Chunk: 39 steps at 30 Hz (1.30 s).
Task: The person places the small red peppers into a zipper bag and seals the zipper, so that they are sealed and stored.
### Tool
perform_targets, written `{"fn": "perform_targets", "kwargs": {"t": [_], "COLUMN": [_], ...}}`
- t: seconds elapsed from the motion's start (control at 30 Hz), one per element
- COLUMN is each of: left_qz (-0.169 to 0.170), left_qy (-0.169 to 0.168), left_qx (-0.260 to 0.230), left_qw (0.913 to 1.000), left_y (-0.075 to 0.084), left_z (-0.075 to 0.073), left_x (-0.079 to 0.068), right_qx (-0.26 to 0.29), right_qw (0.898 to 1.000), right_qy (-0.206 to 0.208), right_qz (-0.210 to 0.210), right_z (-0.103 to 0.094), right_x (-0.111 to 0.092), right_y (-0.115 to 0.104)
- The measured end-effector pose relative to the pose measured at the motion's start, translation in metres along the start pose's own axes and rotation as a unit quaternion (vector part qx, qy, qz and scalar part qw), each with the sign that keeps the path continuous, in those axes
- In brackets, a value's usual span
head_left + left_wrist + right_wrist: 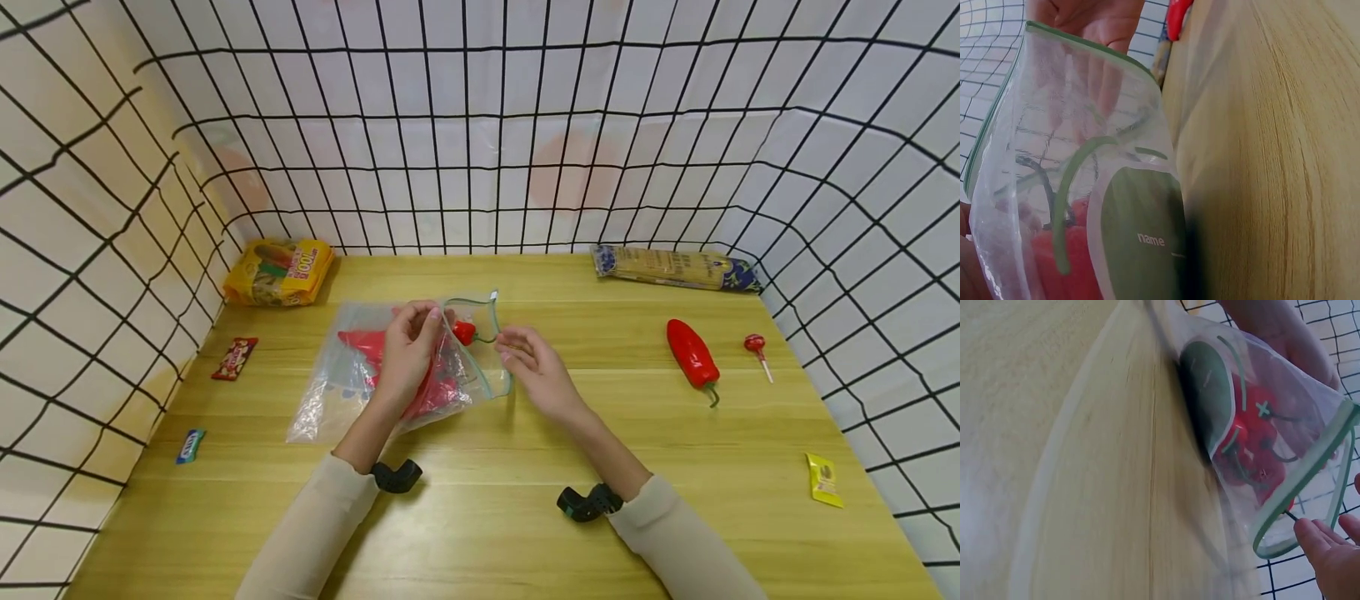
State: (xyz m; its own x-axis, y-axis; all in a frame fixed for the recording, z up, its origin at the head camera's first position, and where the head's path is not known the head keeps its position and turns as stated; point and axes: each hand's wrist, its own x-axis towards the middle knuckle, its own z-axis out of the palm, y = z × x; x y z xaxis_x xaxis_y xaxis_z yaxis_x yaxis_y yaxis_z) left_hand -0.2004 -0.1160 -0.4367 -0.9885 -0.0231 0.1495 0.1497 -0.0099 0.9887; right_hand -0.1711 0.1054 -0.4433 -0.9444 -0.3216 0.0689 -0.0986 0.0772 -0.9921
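Observation:
A clear zip bag (318,412) with a green-edged mouth lies on the table, holding several red peppers (1260,425). My left hand (407,346) pinches the bag near its opening, and the mouth gapes to the right. One red pepper (464,332) is just inside that opening, its green stem pointing out. At the mouth is my right hand (536,367), fingers loosely bent and fingertips right at the stem's end. In the right wrist view the stem (1289,515) meets the fingertips, while thumb and fingers stay apart. A green name label (1141,237) shows on the bag.
Another red pepper (692,354) and a lollipop (755,342) lie at right, with a yellow sachet (823,481) nearer. Along the back are a yellow food pack (279,272) and a long noodle-like pack (675,268). Small wrapped snacks (234,359) lie left. Black wire mesh (465,117) encloses the table.

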Motion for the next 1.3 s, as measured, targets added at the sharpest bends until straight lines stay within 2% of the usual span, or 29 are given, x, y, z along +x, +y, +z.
{"fn": "perform_targets", "kwargs": {"t": [0.3,0.57,0.77,0.87,1.0,1.1,1.17,1.3], "left_qz": [-0.004,-0.004,0.001,-0.008,-0.018,-0.017,-0.013,-0.002], "left_qy": [-0.014,-0.018,-0.033,-0.033,-0.042,-0.05,-0.05,-0.034], "left_qx": [-0.018,-0.008,-0.031,-0.031,-0.035,-0.042,-0.045,-0.043], "left_qw": [0.9997,0.9998,0.999,0.9989,0.9983,0.9977,0.9976,0.9985], "left_y": [0.002,0.0,0.001,0.001,-0.001,-0.004,-0.005,-0.007], "left_z": [0.004,0.005,0.006,0.006,0.006,0.007,0.009,0.01], "left_x": [-0.002,-0.006,-0.003,-0.003,-0.004,-0.004,-0.004,-0.001], "right_qx": [-0.005,0.001,0.003,-0.021,-0.08,-0.131,-0.163,-0.232], "right_qw": [0.999,1.0,1.0,1.0,0.996,0.989,0.983,0.965], "right_qy": [0.045,0.008,0.005,0.016,0.042,0.069,0.087,0.119], "right_qz": [0.015,0.015,0.008,0.006,-0.009,-0.014,-0.002,0.026], "right_z": [0.006,0.021,0.014,-0.001,-0.035,-0.068,-0.091,-0.137], "right_x": [-0.004,0.015,0.02,0.01,-0.008,-0.023,-0.034,-0.051], "right_y": [0.0,0.001,0.003,0.003,0.001,0.001,0.001,0.004]}}
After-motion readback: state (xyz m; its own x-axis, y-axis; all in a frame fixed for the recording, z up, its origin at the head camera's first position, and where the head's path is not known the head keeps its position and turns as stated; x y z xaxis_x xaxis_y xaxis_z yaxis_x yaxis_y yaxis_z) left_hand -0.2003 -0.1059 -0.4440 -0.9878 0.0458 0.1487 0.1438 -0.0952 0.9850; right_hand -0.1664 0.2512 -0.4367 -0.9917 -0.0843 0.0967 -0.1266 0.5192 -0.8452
